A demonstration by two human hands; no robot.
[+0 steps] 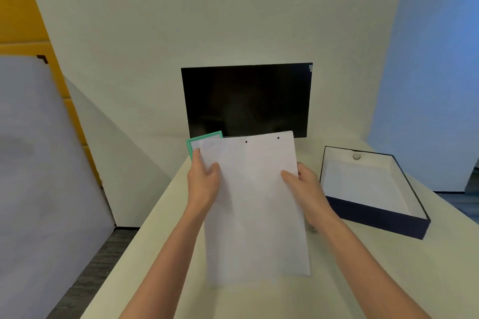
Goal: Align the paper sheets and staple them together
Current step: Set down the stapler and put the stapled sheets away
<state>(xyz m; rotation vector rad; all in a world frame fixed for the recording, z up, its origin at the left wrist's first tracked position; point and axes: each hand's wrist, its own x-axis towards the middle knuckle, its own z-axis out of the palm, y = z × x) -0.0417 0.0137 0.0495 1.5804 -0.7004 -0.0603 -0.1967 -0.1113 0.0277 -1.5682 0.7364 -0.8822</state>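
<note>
- Paper sheets [255, 204] held above the desk [160, 254], between its left edge and the open box, lower end close over the near part of the top; contact with the desk cannot be told.
- Left hand [203, 181]: fingers closed on the sheets' upper left edge, thumb on the front face, other fingers behind.
- Right hand [307, 189]: same pinch on the upper right edge, thumb in front, fingers hidden behind the paper.
- Green-edged sheet [204, 138] sticks out at the top left corner of the stack, skewed against the white top sheet. Stack not yet squared.
- Step in hand, judged: alignment. Do it well by loosening both pinches slightly, standing the stack on its short lower edge and tapping it on the desk until the green corner drops level, then tapping a long edge likewise.
- Keep the grips low on the sides so the sheets can slide freely; a tight pinch locks the skew in.
- Long axis runs away from the person, toward the dark monitor [246, 101]; the short edge with two small dark dots lies farthest away.
- No stapler identifiable in view; open dark-blue box [375, 220] sits toward the desk's right edge.
</note>
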